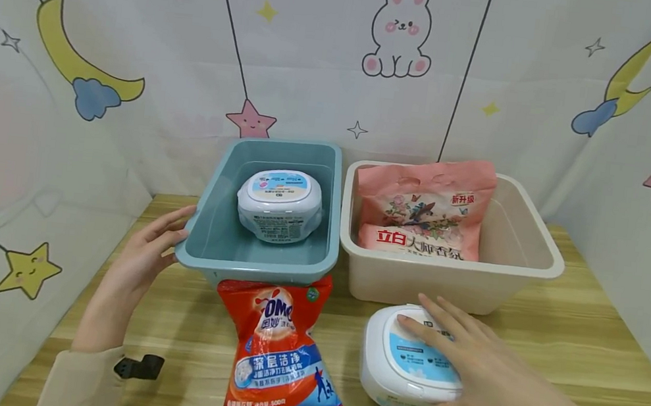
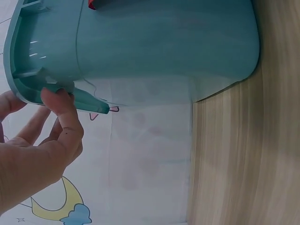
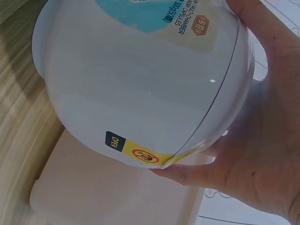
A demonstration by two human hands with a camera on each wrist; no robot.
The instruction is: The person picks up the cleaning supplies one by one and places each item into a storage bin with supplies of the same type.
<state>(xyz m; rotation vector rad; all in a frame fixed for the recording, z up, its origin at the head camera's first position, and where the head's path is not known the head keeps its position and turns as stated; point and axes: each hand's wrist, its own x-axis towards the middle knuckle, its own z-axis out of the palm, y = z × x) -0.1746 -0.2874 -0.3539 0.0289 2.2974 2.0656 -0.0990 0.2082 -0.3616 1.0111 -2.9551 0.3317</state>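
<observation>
At the left side of the blue plastic bin (image 1: 253, 268), my left hand (image 1: 148, 247) grips the rim. The left wrist view has the thumb (image 2: 61, 101) beneath that rim and fingers beyond it. A white tub of laundry capsules (image 1: 279, 215) stands inside the bin. My right hand (image 1: 480, 371) holds a second white capsule tub (image 1: 374, 360) by its lid, in front of the beige bin (image 1: 413, 278). Seen from the right wrist, thumb and fingers span the lid of this tub (image 3: 140, 84). A red OMO detergent bag (image 1: 269, 362) lies just left of it.
A pink detergent bag (image 1: 426, 207) leans in the left part of the beige bin. Both bins stand side by side at the back of the wood-grain table (image 1: 185, 347). A white cartoon-print curtain (image 1: 318, 50) hangs behind and along both sides.
</observation>
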